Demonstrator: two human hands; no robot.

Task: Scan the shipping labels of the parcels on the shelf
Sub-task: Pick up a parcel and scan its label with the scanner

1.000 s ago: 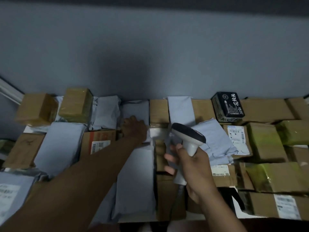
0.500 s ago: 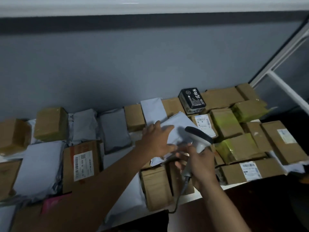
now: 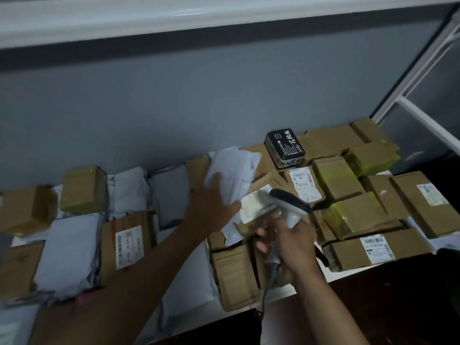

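Parcels are lying packed side by side across the shelf (image 3: 308, 280), reaching back to the wall. The boxed carton (image 3: 285, 147) is sitting at the rear right. The left hand (image 3: 211, 205) is resting on a mailer (image 3: 234, 170) mid-shelf; just right, the right hand (image 3: 293, 242) is holding the scanner (image 3: 290, 206) over a label (image 3: 256, 206).

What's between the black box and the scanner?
In the head view, a brown box with a white label lies between the black box and the scanner.
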